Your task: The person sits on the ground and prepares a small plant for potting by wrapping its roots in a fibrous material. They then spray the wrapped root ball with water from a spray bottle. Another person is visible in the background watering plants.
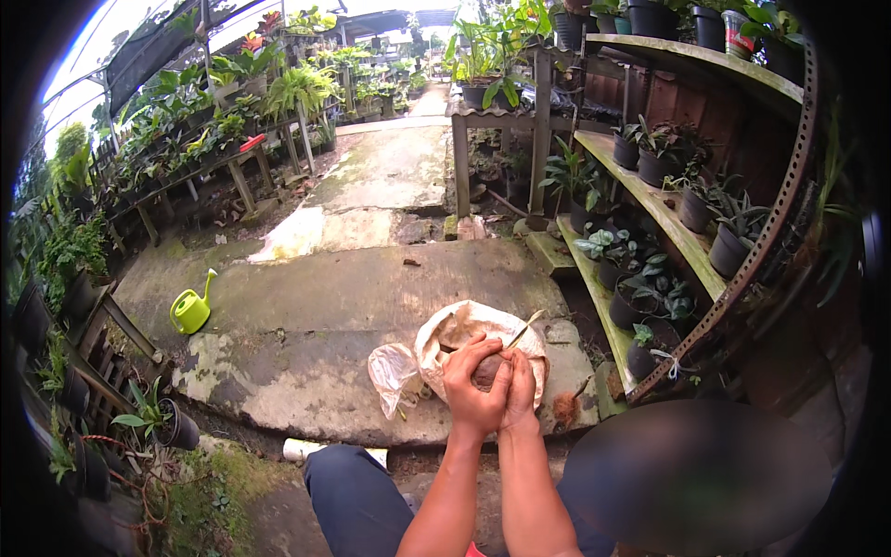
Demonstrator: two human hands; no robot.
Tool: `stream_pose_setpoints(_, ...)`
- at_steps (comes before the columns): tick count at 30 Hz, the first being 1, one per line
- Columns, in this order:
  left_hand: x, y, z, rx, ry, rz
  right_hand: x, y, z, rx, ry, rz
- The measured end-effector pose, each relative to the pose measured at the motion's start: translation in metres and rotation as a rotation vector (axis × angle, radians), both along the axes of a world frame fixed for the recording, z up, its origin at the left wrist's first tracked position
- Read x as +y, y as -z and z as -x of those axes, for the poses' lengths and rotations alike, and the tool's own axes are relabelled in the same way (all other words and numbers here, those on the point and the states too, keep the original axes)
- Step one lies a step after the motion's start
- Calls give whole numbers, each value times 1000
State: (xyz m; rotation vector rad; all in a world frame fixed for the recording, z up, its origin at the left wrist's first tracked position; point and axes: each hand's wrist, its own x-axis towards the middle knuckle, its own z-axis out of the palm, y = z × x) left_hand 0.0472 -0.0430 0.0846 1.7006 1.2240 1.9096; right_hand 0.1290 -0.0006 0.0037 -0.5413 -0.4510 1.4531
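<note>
Both of your forearms enter from the lower edge and run up side by side, meeting over the open mouth of a pale sack (464, 330) on the concrete slab (306, 316). Your left hand (473, 381) lies on top, fingers curled down over a dark brown lump (489, 369), grip closed around its upper side. Your right hand (522, 385) presses against the lump from the right, fingers wrapped, thumb side touching the left hand; grip closed on the same lump. The lump sits just above the sack's opening, between both palms. A thin stick (525, 328) pokes out of the sack behind the hands. A crumpled plastic bag (393, 371) lies just left of the sack. A green watering can (191, 309) stands well apart to the left. Potted plants fill the shelves (668, 223) at right.
</note>
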Motion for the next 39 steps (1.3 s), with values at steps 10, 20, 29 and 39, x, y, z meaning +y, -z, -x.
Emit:
stream_pose_setpoints(10,5,-10,-5,-49,80,-37,-14,-30,2,-140,-134,-148)
stream_pose_setpoints(20,26,45,-39,543,367,23,1,39,-88,387,-442,-81)
stream_pose_setpoints(29,58,88,-78,431,321,-26,19,56,-88,160,-169,48)
stream_pose_setpoints(39,51,37,-83,760,366,-261,16,14,-106,723,-325,-39)
